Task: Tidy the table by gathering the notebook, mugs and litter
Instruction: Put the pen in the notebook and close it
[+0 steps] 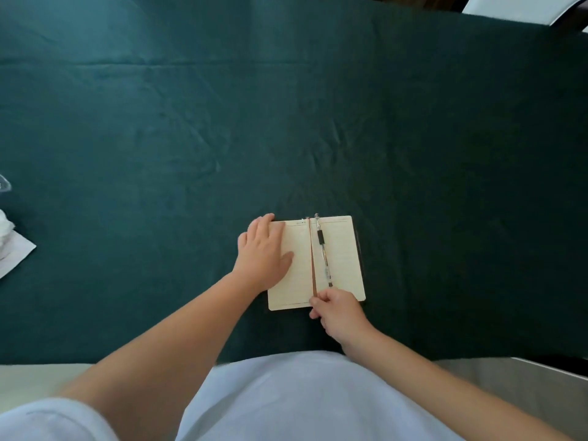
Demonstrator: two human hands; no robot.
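An open notebook (340,249) with cream lined pages lies on the dark green tablecloth (286,122), near the front edge. A pen (323,249) rests along the inner gutter of its right page, beside a brown ribbon bookmark (312,259). My left hand (264,253) lies flat on the left page, fingers spread. My right hand (339,311) is at the notebook's lower edge, its fingertips pinched at the bottom end of the ribbon, close to the pen's tip.
At the far left edge lie crumpled white tissue (5,232) on a sheet of white paper (17,256) and a bit of clear plastic (4,183). A white object (515,7) sits beyond the table's far right corner.
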